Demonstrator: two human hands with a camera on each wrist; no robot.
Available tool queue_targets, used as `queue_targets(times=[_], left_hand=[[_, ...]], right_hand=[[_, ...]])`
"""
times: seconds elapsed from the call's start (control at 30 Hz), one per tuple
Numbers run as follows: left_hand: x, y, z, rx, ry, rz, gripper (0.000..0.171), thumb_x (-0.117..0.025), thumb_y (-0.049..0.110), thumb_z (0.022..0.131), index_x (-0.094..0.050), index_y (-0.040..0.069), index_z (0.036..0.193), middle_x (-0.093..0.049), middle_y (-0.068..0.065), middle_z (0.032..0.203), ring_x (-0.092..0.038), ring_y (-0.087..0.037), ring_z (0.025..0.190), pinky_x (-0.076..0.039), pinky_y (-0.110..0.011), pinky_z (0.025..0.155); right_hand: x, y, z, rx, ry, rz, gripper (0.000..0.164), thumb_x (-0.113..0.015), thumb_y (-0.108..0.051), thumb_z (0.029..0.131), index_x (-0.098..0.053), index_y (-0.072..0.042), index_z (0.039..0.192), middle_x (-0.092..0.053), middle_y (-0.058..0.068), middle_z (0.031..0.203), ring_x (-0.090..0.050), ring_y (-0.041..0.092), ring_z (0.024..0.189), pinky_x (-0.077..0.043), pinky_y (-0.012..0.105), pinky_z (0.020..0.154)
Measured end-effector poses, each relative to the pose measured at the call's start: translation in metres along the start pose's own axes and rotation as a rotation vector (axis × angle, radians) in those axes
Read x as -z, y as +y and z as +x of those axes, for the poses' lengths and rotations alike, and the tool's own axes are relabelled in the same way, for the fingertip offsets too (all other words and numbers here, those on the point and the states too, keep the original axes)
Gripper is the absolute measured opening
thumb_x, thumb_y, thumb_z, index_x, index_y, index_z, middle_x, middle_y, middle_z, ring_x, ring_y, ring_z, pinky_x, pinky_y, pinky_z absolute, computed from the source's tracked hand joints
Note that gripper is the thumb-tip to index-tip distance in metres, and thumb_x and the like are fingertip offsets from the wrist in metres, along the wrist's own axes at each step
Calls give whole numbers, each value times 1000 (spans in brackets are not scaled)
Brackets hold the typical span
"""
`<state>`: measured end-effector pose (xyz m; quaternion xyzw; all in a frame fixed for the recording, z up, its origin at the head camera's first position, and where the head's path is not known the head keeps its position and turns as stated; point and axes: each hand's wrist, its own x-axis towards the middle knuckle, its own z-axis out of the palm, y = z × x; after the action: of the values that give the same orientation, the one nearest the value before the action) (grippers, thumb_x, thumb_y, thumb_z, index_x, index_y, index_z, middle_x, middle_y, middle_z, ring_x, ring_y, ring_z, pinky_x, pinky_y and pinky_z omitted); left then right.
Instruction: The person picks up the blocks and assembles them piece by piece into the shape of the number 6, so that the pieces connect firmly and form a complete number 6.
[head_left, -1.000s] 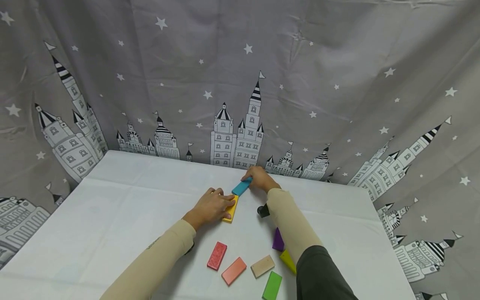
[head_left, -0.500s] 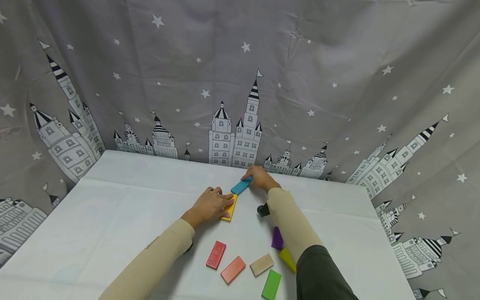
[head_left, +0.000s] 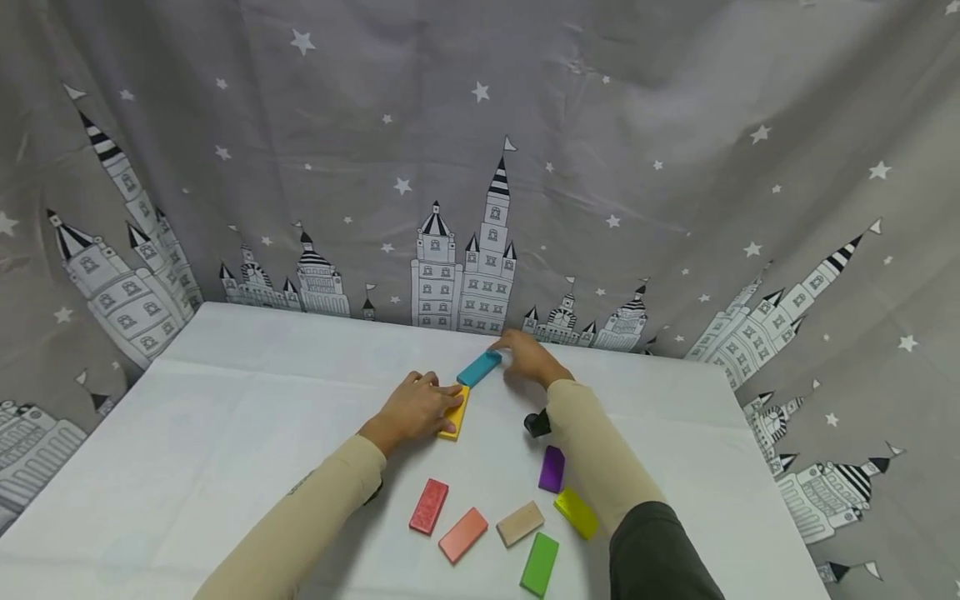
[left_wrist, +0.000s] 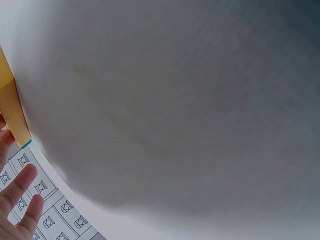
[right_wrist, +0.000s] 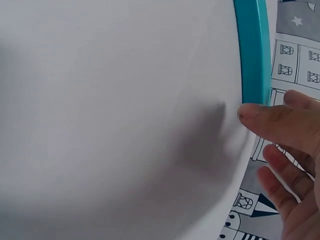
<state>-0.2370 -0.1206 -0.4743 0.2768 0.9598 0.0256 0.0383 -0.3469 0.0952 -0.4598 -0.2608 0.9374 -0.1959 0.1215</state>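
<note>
My left hand (head_left: 417,406) holds a flat yellow block (head_left: 456,417) on the white table, with thumb and a fingertip at it. In the left wrist view the yellow block (left_wrist: 14,110) shows at the left edge, and two other fingers spread away from it. A blue block (head_left: 478,368) lies slantwise just beyond, its near end by the yellow block's far end. At its far end is my right hand (head_left: 531,360). The right wrist view has the thumb (right_wrist: 265,120) against the end of the blue block (right_wrist: 253,55), the other fingers loosely bent.
Nearer on the table (head_left: 262,417) lie a red block (head_left: 429,506), a salmon block (head_left: 462,535), a tan block (head_left: 520,523), a green block (head_left: 539,565), an olive-yellow block (head_left: 577,512) and a purple block (head_left: 552,469). A grey castle-print curtain (head_left: 600,108) hangs behind.
My right hand has loosened from the blue block and shifted slightly right, uncovering more of its far end. My left hand stays on the yellow block. The head view has shifted a little.
</note>
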Motion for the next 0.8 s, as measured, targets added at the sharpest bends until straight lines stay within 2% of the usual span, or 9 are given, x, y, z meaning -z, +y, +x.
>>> queue_targets(times=[0.13, 0.33, 0.53, 0.7, 0.8], left_hand=[[0, -1, 2, 8, -9, 16, 58, -64, 51, 85, -58, 20, 135, -53, 5, 141, -52, -23, 106, -40, -46, 97], [0, -4, 3, 19, -14, 21, 59, -65, 50, 85, -58, 20, 135, -52, 5, 141, -52, -23, 106, -39, -45, 97], [0, -4, 3, 10, -24, -7, 59, -65, 48, 86, -58, 18, 135, -51, 3, 142, -51, -24, 106, -39, -46, 97], [1, -2, 4, 12, -34, -12, 58, -65, 47, 86, -57, 18, 136, -51, 3, 143, -51, -24, 105, -39, -47, 97], [-1, -1, 5, 7, -31, -18, 59, -65, 47, 86, -56, 18, 136, -51, 2, 143, -51, -24, 104, -39, -48, 97]], right_hand=[[5, 1, -13, 28, -10, 23, 48, -78, 2, 75, -68, -10, 121, -57, 11, 130, -44, 31, 128, -29, 46, 112], [11, 5, -34, 97, -6, 84, 40, -77, 2, 77, -70, -7, 116, -62, 10, 122, -54, 28, 118, -43, 41, 103], [12, 15, -62, 97, -62, 155, 38, -74, 3, 80, -69, -7, 116, -63, 8, 121, -56, 27, 112, -46, 41, 98], [9, 22, -87, 163, -106, 196, 38, -72, 5, 81, -67, -4, 118, -63, 10, 119, -56, 31, 108, -47, 46, 96], [5, 27, -101, 180, -132, 205, 37, -71, 5, 82, -67, -6, 117, -63, 8, 118, -57, 28, 105, -48, 44, 95]])
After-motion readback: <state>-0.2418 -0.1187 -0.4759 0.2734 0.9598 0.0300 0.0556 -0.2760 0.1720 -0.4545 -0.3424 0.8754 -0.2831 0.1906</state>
